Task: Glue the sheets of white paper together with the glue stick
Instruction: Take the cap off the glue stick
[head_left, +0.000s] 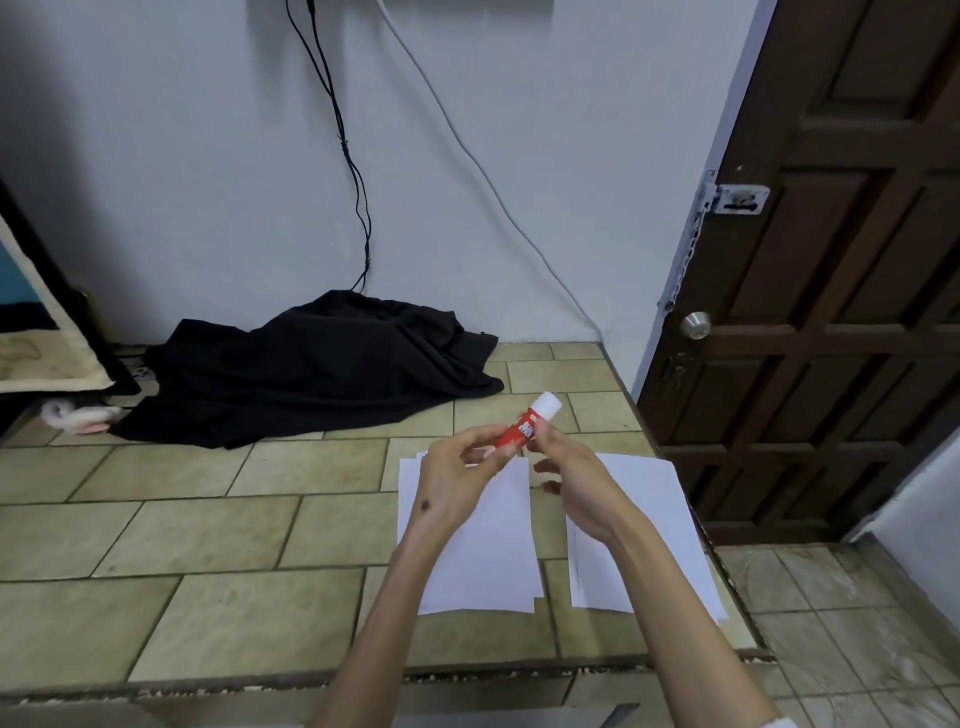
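A red glue stick (522, 427) with a white cap (546, 404) is held tilted above the paper, cap end up and to the right. My left hand (457, 478) pinches its lower red end. My right hand (574, 467) grips the stick near the cap with thumb and forefinger, its other fingers spread. Two lots of white paper lie on the tiled counter: a left stack (493, 561) of a few overlapping sheets under my left hand, and a right stack (654, 525) under my right forearm.
The tiled counter (208, 519) carries a heap of black cloth (311, 369) at the back by the wall, with cables hanging above it. The counter's right edge runs beside a dark wooden door (831, 312). A framed object leans at the far left.
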